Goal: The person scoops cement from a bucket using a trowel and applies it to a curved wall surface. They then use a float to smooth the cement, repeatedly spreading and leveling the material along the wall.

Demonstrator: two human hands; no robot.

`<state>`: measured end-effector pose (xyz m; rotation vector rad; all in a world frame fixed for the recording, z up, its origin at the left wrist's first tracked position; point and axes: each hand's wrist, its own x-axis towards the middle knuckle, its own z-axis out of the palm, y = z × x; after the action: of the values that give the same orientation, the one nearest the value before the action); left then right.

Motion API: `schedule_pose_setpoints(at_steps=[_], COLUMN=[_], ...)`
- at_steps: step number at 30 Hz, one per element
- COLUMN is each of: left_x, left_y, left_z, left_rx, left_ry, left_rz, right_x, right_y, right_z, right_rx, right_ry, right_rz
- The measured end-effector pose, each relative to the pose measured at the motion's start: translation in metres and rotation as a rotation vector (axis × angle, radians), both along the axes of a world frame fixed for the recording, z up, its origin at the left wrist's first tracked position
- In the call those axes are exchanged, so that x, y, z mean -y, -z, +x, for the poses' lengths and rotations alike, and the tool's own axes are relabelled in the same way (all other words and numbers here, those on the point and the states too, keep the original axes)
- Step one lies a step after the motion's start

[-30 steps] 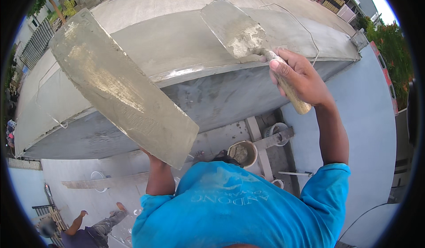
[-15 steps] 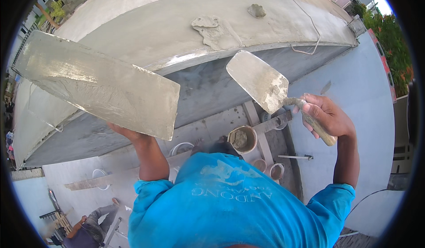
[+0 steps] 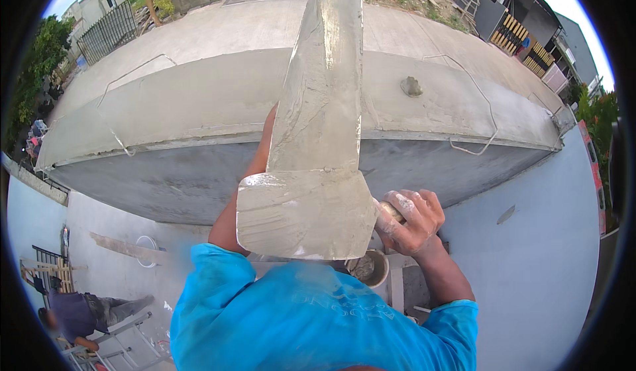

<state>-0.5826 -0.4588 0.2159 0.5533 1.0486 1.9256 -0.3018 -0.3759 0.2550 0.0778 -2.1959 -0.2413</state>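
My right hand (image 3: 417,218) is closed round the wooden handle (image 3: 392,211) of a small bucket trowel. Its mortar-smeared blade (image 3: 305,215) lies across the near end of a long rectangular plastering trowel (image 3: 321,86), overlapping it; they look to be touching. The long trowel points away from me, its grey-coated face turned up. My left arm (image 3: 255,165) reaches up beneath it and carries it from behind, so the left hand's fingers are hidden. Past both tools runs a wall top (image 3: 212,99) coated in grey mortar, with a small mortar lump (image 3: 411,87) on its right part.
Bent wires (image 3: 487,106) stick out over the wall top on both sides. A bucket of mortar (image 3: 376,268) stands below, partly covered by my body. At lower left a person (image 3: 83,315) is beside a metal ladder (image 3: 129,344). A light blue wall (image 3: 523,258) rises at right.
The long trowel has swung from the left to point straight ahead. My right hand has brought the small trowel leftward onto its near end. The view has tilted up somewhat.
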Motion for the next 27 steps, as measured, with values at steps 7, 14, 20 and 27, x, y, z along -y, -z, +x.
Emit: schedule_pose_setpoints(at_steps=[7,14,20,27], left_x=[0.034,0.088,0.127,0.155], left_y=[0.002,0.027,0.044,0.057], left_z=[0.033,0.042,0.028,-0.013], left_rx=[-0.332,-0.482,-0.54,-0.599], left_ry=[-0.24,-0.516,-0.639,-0.54], left_rz=[-0.051,-0.035,0.003,0.055], right_x=[-0.068,-0.088,-0.078,-0.022], right_y=[-0.026,-0.071,-0.066,-0.089], right_z=[-0.018,0.015,0.027,0.082], right_rx=[-0.025,0.276,0.589,0.603], right_ry=[0.068,0.014,0.182,0.502], right_rz=[-0.048,-0.98,-1.452,-1.543])
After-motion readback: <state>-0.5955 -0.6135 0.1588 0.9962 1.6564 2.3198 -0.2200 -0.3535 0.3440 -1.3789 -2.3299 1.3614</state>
